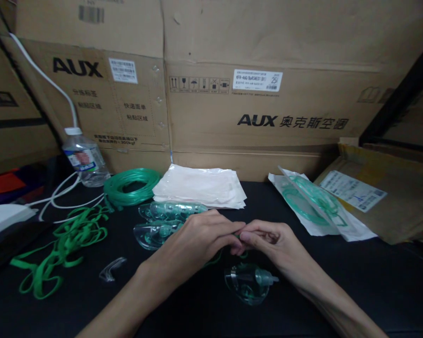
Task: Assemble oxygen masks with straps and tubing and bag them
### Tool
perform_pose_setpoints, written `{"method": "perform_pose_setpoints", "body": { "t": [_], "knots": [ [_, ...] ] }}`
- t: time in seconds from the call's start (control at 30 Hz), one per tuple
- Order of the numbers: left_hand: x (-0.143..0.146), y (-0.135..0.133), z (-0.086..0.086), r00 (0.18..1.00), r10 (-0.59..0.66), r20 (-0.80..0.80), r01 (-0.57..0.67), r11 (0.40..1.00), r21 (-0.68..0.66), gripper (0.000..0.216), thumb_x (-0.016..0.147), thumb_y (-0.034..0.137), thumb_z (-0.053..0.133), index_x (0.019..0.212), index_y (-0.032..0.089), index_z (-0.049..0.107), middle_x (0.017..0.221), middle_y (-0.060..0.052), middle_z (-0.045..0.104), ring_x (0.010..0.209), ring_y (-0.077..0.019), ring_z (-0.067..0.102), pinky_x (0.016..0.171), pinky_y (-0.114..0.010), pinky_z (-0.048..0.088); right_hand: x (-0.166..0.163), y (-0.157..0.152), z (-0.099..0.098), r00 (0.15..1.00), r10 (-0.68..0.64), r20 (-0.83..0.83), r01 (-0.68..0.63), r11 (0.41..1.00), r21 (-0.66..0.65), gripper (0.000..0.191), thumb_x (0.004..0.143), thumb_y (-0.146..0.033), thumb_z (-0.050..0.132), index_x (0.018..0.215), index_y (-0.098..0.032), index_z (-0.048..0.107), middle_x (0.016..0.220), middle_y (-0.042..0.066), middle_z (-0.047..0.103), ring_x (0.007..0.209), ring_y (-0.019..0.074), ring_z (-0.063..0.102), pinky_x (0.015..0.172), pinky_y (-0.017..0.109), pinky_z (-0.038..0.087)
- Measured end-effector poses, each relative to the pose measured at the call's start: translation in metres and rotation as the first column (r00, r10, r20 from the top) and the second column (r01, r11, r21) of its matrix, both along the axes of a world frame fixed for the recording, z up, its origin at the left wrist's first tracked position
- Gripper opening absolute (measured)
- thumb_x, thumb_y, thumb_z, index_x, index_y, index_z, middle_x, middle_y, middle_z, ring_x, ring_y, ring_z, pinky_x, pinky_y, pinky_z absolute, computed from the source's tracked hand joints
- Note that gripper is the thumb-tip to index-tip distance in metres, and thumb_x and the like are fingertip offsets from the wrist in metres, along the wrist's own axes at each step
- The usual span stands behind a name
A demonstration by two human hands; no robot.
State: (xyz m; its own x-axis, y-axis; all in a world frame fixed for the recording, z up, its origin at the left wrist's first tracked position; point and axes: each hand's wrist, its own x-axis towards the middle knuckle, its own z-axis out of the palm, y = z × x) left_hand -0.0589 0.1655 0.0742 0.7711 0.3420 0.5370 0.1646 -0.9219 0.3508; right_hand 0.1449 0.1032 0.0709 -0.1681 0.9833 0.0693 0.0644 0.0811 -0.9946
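My left hand (215, 232) and my right hand (266, 237) meet fingertip to fingertip above the black table. Both are pinched closed on a green elastic strap (245, 255), of which only short bits show below the fingers; the pinched part is hidden. Just beneath them lies a clear green oxygen mask (247, 284), its connector pointing right. More clear masks (155, 234) lie behind my left hand, partly covered by it. To the left, a small clear plastic piece (113, 268) rests near my left forearm.
A tangle of green straps (72, 241), coiled green tubing (132, 185) and a plastic bottle (85, 157) stand left. White packets (199, 185) are stacked at the back. Bagged green tubing (313, 202) and an opened carton (384, 188) sit right. Large cardboard boxes (204, 126) wall the rear.
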Motion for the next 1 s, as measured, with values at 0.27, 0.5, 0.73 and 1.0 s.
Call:
{"method": "perform_pose_setpoints", "body": {
  "t": [0.27,0.5,0.73,1.0],
  "knots": [
    [0.000,-0.001,0.008,0.990,0.140,0.000,-0.140,0.989,-0.053,0.018,0.097,0.017,0.064,0.108,0.021,0.077,0.098,-0.002,0.080,0.088,-0.0179,0.070,0.083,-0.032,0.053,0.003,-0.003,0.002,0.970,-0.126,0.207,0.104,0.988,0.115,0.029,0.089,-0.048,0.071,0.084,-0.022,0.083,0.079,0.006,0.080,0.075,0.0224,0.074,0.072,0.033,0.059],
    [-0.017,-0.034,-0.010,0.925,0.335,0.182,-0.316,0.940,-0.128,0.013,0.094,0.014,0.066,0.098,0.022,0.075,0.090,0.000,0.077,0.080,-0.0169,0.068,0.078,-0.030,0.054,0.006,-0.051,-0.020,0.757,-0.194,0.624,-0.081,0.919,0.385,0.046,0.079,-0.045,0.083,0.123,-0.039,0.075,0.121,0.007,0.076,0.107,0.0337,0.070,0.094,0.047,0.058],
    [-0.022,-0.046,-0.030,0.892,0.393,0.224,-0.351,0.913,-0.207,0.022,0.096,0.012,0.059,0.102,0.026,0.074,0.092,0.001,0.075,0.083,-0.0157,0.070,0.075,-0.025,0.056,0.004,-0.053,-0.029,0.943,-0.207,0.259,0.161,0.969,0.190,0.025,0.087,-0.041,0.076,0.109,-0.030,0.077,0.107,0.008,0.078,0.099,0.0281,0.073,0.088,0.037,0.060],
    [-0.018,-0.055,-0.029,0.858,0.434,0.273,-0.384,0.897,-0.220,0.008,0.089,0.017,0.073,0.088,0.025,0.073,0.074,0.004,0.069,0.063,-0.0127,0.063,0.061,-0.022,0.053,-0.010,-0.046,-0.031,0.968,-0.162,-0.190,0.147,0.985,-0.090,0.036,0.088,-0.052,0.072,0.112,-0.027,0.061,0.107,0.006,0.076,0.097,0.0229,0.073,0.085,0.032,0.055]
  ]
}}
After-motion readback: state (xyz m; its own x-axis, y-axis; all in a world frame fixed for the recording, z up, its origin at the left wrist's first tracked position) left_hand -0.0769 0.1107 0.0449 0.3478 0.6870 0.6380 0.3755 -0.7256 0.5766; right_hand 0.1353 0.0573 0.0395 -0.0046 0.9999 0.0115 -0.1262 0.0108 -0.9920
